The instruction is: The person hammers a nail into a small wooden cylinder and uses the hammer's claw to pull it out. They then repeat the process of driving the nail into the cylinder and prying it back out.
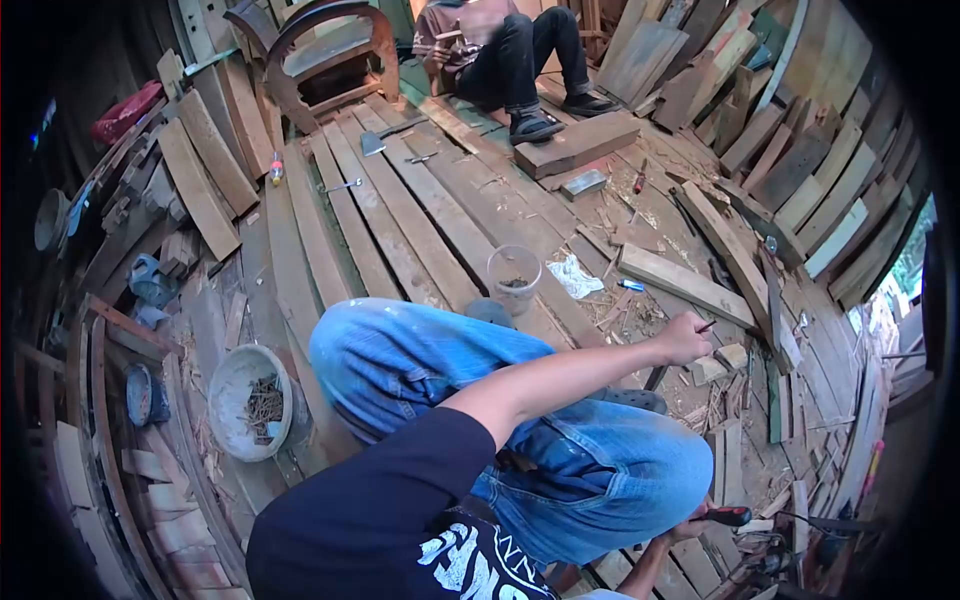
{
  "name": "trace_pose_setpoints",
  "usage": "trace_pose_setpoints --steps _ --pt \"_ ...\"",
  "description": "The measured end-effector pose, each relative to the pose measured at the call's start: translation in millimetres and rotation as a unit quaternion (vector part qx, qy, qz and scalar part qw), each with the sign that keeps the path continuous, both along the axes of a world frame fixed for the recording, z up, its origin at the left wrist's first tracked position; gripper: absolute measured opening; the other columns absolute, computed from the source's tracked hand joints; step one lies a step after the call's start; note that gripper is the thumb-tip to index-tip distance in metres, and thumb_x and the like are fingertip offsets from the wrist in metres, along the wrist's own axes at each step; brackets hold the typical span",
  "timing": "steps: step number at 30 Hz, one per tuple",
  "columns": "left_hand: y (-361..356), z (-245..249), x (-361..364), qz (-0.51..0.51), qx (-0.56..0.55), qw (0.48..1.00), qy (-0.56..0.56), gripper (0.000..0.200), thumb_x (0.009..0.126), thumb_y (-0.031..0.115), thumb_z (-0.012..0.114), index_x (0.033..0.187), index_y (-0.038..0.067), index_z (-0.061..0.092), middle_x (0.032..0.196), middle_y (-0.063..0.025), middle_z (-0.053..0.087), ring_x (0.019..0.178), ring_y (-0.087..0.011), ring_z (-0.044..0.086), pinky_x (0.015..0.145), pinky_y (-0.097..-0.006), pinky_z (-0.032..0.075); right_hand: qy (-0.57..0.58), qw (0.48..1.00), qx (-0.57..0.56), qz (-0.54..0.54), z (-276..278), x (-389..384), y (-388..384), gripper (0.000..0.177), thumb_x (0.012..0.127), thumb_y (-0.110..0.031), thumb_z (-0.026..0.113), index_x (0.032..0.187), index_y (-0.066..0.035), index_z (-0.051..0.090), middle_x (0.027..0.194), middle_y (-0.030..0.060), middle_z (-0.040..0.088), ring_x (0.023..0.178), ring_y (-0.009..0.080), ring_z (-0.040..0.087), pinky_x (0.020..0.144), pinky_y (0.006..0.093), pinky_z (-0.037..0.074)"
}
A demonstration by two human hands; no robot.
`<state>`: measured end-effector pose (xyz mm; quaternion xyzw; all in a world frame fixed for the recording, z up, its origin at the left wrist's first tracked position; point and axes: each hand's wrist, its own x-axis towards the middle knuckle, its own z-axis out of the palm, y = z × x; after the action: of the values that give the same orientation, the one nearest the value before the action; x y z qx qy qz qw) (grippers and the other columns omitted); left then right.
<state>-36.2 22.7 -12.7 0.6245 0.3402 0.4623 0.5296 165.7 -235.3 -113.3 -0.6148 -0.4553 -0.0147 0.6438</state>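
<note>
One plank floor (400,210): long boards laid side by side, chips and offcuts all over it. Stacked boards (800,180) line the room's edges. Landmark is the clear plastic cup (514,280), upright on the planks with dark bits at its bottom.

Counts:
- 1 cup
- 1 white bowl (228,375) holding dark nails (265,405), left of the cup and nearer the camera
- 1 crumpled white scrap (575,275) just right of the cup
- 1 thick wood block (575,145) beyond the cup, under the shoes of 1 other person (510,50) seated there
- 1 curved wooden frame (330,60) far beyond the cup, to its left
- 1 loose plank (685,285) right of the cup

Wearer squats in blue jeans, knees just nearer than the cup.

Wearer's left hand (685,338) is right of the cup and slightly nearer, closed in a fist round a thin dark tool (706,326). The tool is slim and rod-like, one end poking past the knuckles, the other running down toward the floor. Type: cannot tell.

Wearer's right hand (688,527) is well nearer than the cup and to its right, mostly hidden behind the knee. Its fingers wrap a red-and-black handle (735,516); the rest of that tool is blurred.
</note>
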Motion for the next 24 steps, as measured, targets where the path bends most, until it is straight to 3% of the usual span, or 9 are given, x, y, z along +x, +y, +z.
trace_pose_setpoints --steps 5,9,11,15,17,18,19,24 --pt "0.4 -3.2 -0.2 0.019 0.021 1.000 -0.006 0.031 0.067 0.010 0.057 0.051 0.008 0.031 0.048 0.0031 0.032 0.049 -0.0063 0.031 0.045 -0.0289 0.029 0.045 0.998 -0.014 0.029 4.8 -21.2 21.1 0.019 0.098 -0.023 0.042 0.095 -0.005 0.039 0.062 0.0006 0.041 0.051 0.0102 0.043 0.045 0.0232 0.037" --pt "-2.0 -3.0 3.9 0.060 -0.049 0.995 -0.064 0.031 0.068 0.012 0.058 0.052 0.008 0.031 0.048 0.0017 0.034 0.049 -0.0067 0.033 0.046 -0.0287 0.030 0.093 0.994 -0.029 0.057 2.6 -31.7 31.2 0.019 0.098 -0.023 0.042 0.093 -0.005 0.040 0.062 0.0008 0.041 0.051 0.0099 0.043 0.044 0.0235 0.037" --pt "-7.3 -3.1 1.3 0.089 -0.022 0.996 -0.009 0.032 0.068 0.013 0.058 0.052 0.008 0.031 0.048 0.0013 0.035 0.049 -0.0072 0.035 0.047 -0.0283 0.031 0.121 0.990 -0.034 0.069 2.8 -34.3 34.7 0.019 0.098 -0.023 0.042 0.093 -0.005 0.040 0.062 0.0008 0.042 0.051 0.0098 0.043 0.044 0.0236 0.036" --pt "-7.5 -6.6 0.2 0.071 -0.070 0.992 -0.080 0.019 0.068 0.018 0.066 0.061 0.006 0.053 0.055 0.0016 0.048 0.053 -0.0067 0.043 0.051 -0.0279 0.038 0.172 0.980 -0.061 0.083 3.1 -33.9 37.3 0.019 0.098 -0.023 0.042 0.091 -0.006 0.040 0.062 0.0010 0.042 0.051 0.0095 0.043 0.044 0.0239 0.036" --pt "-1.3 -19.8 -1.2 0.111 -0.041 0.993 -0.031 0.015 0.068 0.016 0.070 0.067 0.006 0.060 0.059 0.0032 0.053 0.057 -0.0049 0.049 0.053 -0.0245 0.042 0.209 0.970 -0.077 0.096 4.0 -39.2 50.8 0.019 0.098 -0.023 0.042 0.090 -0.006 0.041 0.062 0.0011 0.042 0.051 0.0093 0.043 0.044 0.0241 0.036" --pt "4.5 -25.7 -0.1 0.110 -0.043 0.991 -0.057 0.025 0.068 0.013 0.062 0.052 0.005 0.044 0.049 -0.0004 0.042 0.049 -0.0070 0.041 0.046 -0.0291 0.037 0.228 0.965 -0.083 0.100 4.9 -40.7 56.6 0.019 0.097 -0.023 0.042 0.089 -0.006 0.041 0.062 0.0012 0.043 0.051 0.0092 0.043 0.043 0.0242 0.036" --pt "-4.6 -6.1 -12.2 0.092 -0.049 0.991 -0.081 0.028 0.068 0.013 0.062 0.052 0.007 0.040 0.049 0.0019 0.038 0.049 -0.0059 0.036 0.044 -0.0284 0.033 0.251 0.958 -0.086 0.107 4.3 -41.9 63.6 0.019 0.097 -0.023 0.042 0.089 -0.006 0.041 0.062 0.0012 0.043 0.051 0.0091 0.043 0.043 0.0242 0.036" --pt "10.7 -24.7 -24.4 0.055 -0.031 0.997 -0.046 0.038 0.075 0.009 0.066 0.055 0.011 0.034 0.054 0.0077 0.036 0.052 -0.0033 0.032 0.047 -0.0242 0.029 0.371 0.913 -0.107 0.132 12.5 -44.2 74.1 0.019 0.097 -0.023 0.042 0.087 -0.007 0.041 0.062 0.0015 0.043 0.051 0.0087 0.043 0.043 0.0246 0.035"
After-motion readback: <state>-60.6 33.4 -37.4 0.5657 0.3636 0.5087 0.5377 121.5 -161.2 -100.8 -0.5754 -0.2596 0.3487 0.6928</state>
